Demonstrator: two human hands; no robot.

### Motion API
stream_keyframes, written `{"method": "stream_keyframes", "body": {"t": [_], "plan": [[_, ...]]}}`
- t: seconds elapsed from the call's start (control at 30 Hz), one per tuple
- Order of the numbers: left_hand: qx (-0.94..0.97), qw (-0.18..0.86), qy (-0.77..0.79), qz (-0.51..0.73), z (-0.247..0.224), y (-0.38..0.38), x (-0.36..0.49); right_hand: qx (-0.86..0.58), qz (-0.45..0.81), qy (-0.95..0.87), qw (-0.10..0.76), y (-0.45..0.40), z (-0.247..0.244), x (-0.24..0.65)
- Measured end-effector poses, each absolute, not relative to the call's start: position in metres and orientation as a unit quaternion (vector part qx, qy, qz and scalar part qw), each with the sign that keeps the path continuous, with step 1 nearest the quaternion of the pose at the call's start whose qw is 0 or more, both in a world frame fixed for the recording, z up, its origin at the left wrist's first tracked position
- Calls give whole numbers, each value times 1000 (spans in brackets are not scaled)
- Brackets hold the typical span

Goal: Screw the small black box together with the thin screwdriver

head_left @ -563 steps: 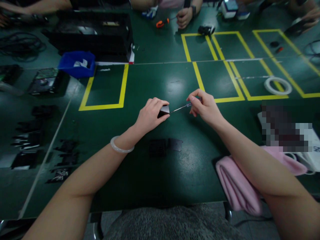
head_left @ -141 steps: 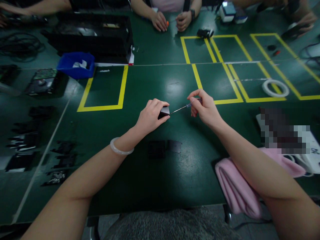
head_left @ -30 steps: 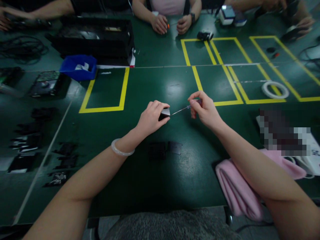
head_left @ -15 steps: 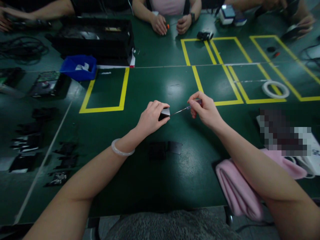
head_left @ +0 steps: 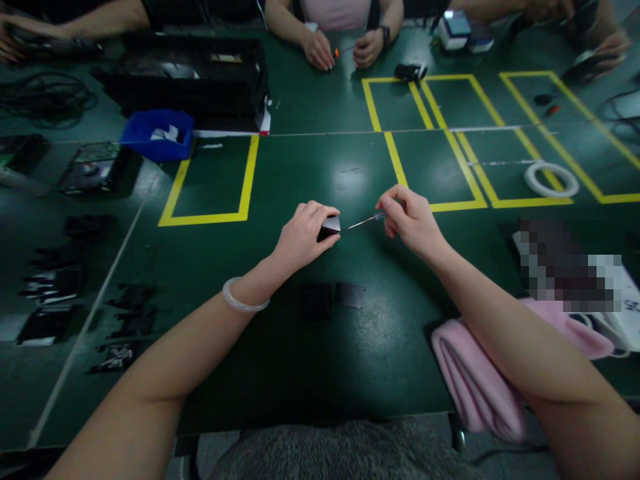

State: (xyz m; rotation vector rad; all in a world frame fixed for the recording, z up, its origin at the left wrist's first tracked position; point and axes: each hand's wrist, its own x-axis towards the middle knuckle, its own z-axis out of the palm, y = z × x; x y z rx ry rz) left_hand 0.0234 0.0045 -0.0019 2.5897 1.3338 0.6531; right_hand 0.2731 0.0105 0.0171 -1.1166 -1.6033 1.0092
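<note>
Fingers and thumb of my left hand [head_left: 307,233] are closed around a small black part with a light grey face [head_left: 331,225], just above the green table. My right hand [head_left: 407,217] grips a screwdriver [head_left: 363,222] by its handle, most of which the fingers hide. The thin metal shaft points left, and its tip meets the right edge of the small part. Below my left hand, two flat black plates lie side by side: a darker one [head_left: 315,302] and a thinner one [head_left: 349,296].
Black plastic parts [head_left: 131,323] lie in rows at the left. Beyond them are a blue bin [head_left: 157,137] and a large black housing [head_left: 190,87]. A tape roll [head_left: 551,180] and pink cloth [head_left: 477,373] are at the right. Across the table, a co-worker's hands [head_left: 320,51] rest.
My right hand has turned and shifted slightly, and less of the screwdriver handle shows. The tip stays at the small part; my left hand holds still.
</note>
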Motion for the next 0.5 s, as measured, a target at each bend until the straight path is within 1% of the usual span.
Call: {"method": "stream_keyframes", "body": {"t": [0.13, 0.33, 0.5], "plan": [[865, 76, 445, 218, -2, 4, 23, -432, 416, -648, 470, 11, 17, 273], [864, 84, 447, 217, -1, 5, 23, -472, 400, -649, 443, 9, 20, 273], [865, 81, 447, 211, -1, 5, 24, -445, 426, -642, 457, 10, 20, 272]]}}
